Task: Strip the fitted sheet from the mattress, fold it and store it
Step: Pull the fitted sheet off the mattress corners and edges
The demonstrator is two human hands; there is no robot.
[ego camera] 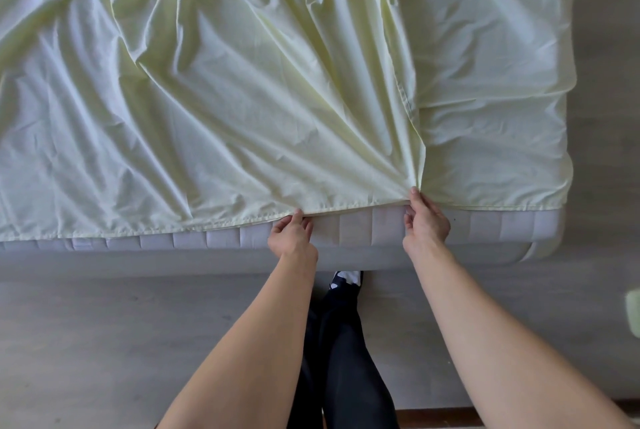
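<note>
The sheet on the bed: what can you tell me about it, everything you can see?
The sheet is pale yellow-green, thin woven cloth with a stitched hem. It lies loose and heavily creased over the mattress, gathered into folds that fan toward its near edge, with one layer doubled over the right part. The quilted mattress side shows bare below the hem. The left hand and right hand each pinch that near edge.

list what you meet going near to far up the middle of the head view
legs → floor → mattress edge, with left hand and right hand gripping there → sheet
</note>
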